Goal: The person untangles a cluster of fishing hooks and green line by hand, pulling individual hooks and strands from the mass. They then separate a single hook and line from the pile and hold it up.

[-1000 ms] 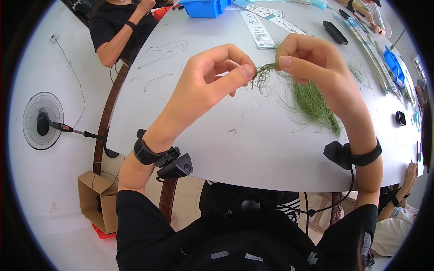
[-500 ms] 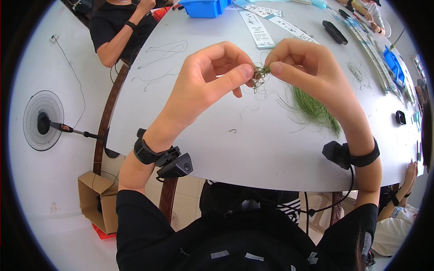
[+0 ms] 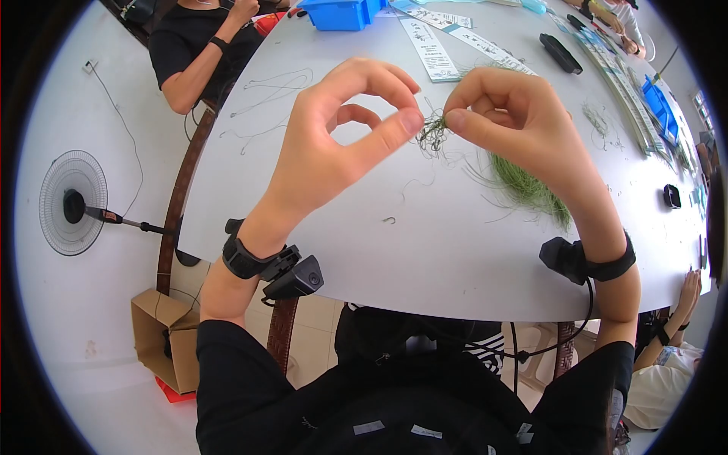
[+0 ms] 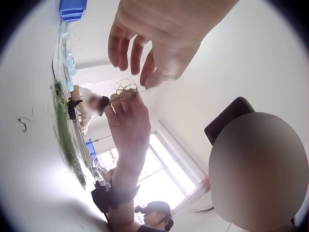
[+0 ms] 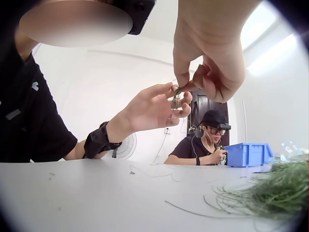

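In the head view my right hand (image 3: 516, 114) pinches a small bunch of fishing hooks on green line (image 3: 432, 138) between thumb and forefinger, above the table. My left hand (image 3: 326, 136) is close on its left, thumb and forefinger spread apart, the thumb tip right at the bunch's edge. The left wrist view shows the left fingers (image 4: 136, 55) loosely bent and apart from the looped strands (image 4: 126, 87). Below the right hand lies a large bundle of green line (image 3: 531, 186). A single hook (image 3: 389, 221) lies on the white table (image 3: 425, 265).
Printed paper strips (image 3: 431, 53) and a blue bin (image 3: 334, 15) are at the far side. Loose line (image 3: 265, 95) lies at left, a black case (image 3: 561, 53) at right. Another person (image 5: 205, 145) sits across the table. Long strips (image 3: 618, 83) line the right side.
My left thumb and forefinger have parted from their pinch on the bunch. The right hand has moved slightly left and now holds it. The bundle on the table has stayed in place.
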`<state>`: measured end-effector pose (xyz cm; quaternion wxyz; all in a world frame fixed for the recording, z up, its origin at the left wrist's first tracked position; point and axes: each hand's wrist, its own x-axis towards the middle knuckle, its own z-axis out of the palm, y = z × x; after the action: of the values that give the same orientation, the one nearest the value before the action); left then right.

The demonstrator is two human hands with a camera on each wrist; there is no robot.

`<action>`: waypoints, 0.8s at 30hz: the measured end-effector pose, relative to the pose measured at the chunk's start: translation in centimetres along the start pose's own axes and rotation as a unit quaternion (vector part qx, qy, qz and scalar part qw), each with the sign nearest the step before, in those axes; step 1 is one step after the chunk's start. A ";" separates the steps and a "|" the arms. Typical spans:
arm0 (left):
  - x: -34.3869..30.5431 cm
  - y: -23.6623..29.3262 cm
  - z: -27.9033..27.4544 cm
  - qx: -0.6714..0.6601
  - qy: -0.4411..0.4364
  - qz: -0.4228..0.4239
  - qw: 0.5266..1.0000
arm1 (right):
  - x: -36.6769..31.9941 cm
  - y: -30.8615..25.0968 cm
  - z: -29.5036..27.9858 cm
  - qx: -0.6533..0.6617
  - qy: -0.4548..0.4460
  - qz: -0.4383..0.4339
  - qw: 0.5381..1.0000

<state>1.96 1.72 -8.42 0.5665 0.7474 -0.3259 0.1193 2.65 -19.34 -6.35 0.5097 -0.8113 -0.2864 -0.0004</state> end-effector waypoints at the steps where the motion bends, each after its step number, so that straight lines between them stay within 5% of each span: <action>1: 0.0 0.1 0.0 0.029 -0.016 0.012 0.999 | 0.0 0.0 0.1 -0.002 0.002 0.002 1.000; 24: 0.0 -0.2 0.2 0.112 -0.032 0.037 0.993 | -0.3 -0.6 0.0 -0.022 -0.019 0.015 0.999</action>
<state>2.05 1.61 -8.66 0.4639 0.7969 -0.3557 0.1523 2.15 -19.28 -5.94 0.4863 -0.8264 -0.2834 0.0166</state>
